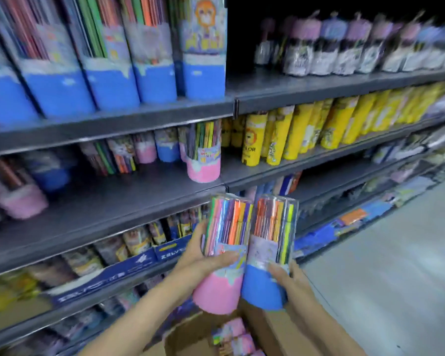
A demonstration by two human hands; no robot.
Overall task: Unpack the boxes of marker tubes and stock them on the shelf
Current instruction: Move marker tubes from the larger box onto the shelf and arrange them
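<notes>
Grey metal store shelves [144, 119] fill the frame, stocked with blue-based tubes of markers at upper left, yellow tubes at centre right and a lone pink-based clear tube [204, 160] on the middle shelf. Low in the centre, the left hand [203, 255] curls its fingers round a clear plastic marker tube with a pink base [222, 255], gripping it upright. Touching it on the right, a matching clear tube with a blue base [269, 253] is gripped by the right hand [289, 281], fingers wrapped over the blue part. Below them, at the bottom edge, an open brown cardboard box [190, 335] holds more pink tubes [235, 335].
</notes>
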